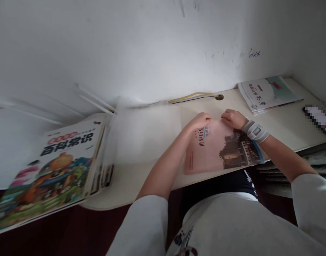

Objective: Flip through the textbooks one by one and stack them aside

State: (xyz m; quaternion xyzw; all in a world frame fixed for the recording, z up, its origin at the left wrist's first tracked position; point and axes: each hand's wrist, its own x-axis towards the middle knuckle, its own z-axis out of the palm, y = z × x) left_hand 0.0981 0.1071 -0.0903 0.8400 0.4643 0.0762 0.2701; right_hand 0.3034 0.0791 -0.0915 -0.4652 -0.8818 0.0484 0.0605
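Note:
A pink book (205, 156) with a castle photo on its cover lies at the front edge of the white desk. My left hand (201, 121) is closed at the book's far edge, near its printed title. A short gap to the right, my right hand (233, 119), with a pale band around the wrist, pinches the same edge. The exact grip of the fingertips is too small to make out. A translucent, film-like sheet (148, 133) lies flat to the left of the book, its outline faint.
A stack of books with a colourful picture cover (63, 167) overhangs the desk at left. More books (269, 94) lie at the back right, near a phone (319, 119). Yellow and dark cables (192, 96) run along the wall to a hole (219, 97) in the desk (122, 181).

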